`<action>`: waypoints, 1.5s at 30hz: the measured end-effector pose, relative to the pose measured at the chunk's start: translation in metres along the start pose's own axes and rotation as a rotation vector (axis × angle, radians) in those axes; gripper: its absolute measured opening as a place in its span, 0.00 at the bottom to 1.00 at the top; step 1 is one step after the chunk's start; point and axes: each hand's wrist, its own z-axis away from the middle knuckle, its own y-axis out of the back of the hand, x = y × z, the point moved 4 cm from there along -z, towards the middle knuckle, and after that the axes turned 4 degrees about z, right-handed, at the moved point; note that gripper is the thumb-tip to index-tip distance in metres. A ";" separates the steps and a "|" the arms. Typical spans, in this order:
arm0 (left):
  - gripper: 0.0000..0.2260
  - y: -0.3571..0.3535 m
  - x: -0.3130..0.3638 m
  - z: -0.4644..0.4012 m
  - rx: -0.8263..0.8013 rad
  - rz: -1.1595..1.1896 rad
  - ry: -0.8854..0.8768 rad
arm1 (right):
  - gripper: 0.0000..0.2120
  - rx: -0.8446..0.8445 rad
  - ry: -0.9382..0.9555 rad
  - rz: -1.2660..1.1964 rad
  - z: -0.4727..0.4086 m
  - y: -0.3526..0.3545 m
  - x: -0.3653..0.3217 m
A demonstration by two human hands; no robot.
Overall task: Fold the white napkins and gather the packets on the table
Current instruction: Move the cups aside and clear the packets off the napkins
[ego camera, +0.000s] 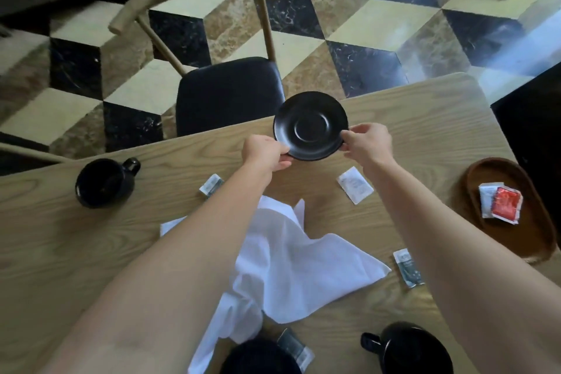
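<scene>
Black saucer (310, 125): my left hand (263, 152) and right hand (366, 143) pinch its near rim, apparently lifted above the wooden table (425, 130). White napkins (291, 267) lie crumpled below among scattered packets (354, 185).

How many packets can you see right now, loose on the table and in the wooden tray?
6: two in the wooden tray, one red over one white; four loose, at far left, far centre, right of the napkin, and the near edge. Arms or napkin may hide more.

We have one head-worn, wide-angle view. It looks forward and steeply down, close over the wooden table (409, 118), its far edge and the chequered floor (349, 18) beyond.
</scene>
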 end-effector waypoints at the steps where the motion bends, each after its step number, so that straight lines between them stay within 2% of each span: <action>1: 0.11 0.018 -0.002 -0.003 0.031 -0.021 -0.008 | 0.05 -0.029 0.022 0.017 0.004 -0.015 -0.006; 7: 0.08 0.100 -0.016 -0.021 0.170 -0.127 -0.055 | 0.06 -0.138 0.076 0.071 0.020 -0.092 -0.024; 12: 0.07 0.136 -0.031 -0.032 0.215 -0.166 -0.040 | 0.04 -0.185 0.068 0.082 0.032 -0.129 -0.025; 21: 0.08 0.150 -0.037 -0.040 0.199 -0.203 -0.023 | 0.03 -0.213 -0.009 0.033 0.035 -0.148 -0.019; 24: 0.12 0.149 -0.036 -0.043 0.199 -0.197 0.020 | 0.02 -0.209 -0.018 0.018 0.035 -0.149 -0.017; 28: 0.08 0.149 -0.032 -0.041 0.188 -0.214 0.065 | 0.01 -0.235 -0.055 -0.003 0.037 -0.150 -0.017; 31: 0.13 0.153 -0.026 -0.024 0.254 -0.292 -0.002 | 0.07 -0.242 -0.055 0.013 0.047 -0.139 -0.016; 34: 0.10 0.145 -0.019 0.022 0.310 -0.262 -0.240 | 0.10 -0.215 0.009 0.013 0.073 -0.104 -0.013; 37: 0.06 0.108 -0.045 0.096 0.141 -0.166 -0.394 | 0.08 -0.155 0.050 -0.031 0.117 -0.047 0.013; 39: 0.04 0.078 -0.085 0.141 -0.031 -0.144 -0.348 | 0.06 -0.115 0.056 -0.010 0.152 -0.010 0.041; 41: 0.04 0.049 -0.130 0.179 -0.190 -0.164 -0.233 | 0.05 -0.037 0.079 0.147 0.184 0.029 0.074; 43: 0.06 0.027 -0.171 0.205 -0.287 -0.285 -0.155 | 0.05 0.010 0.094 0.311 0.209 0.060 0.103; 45: 0.11 0.007 -0.203 0.224 -0.381 -0.441 -0.153 | 0.06 0.074 0.084 0.430 0.228 0.091 0.133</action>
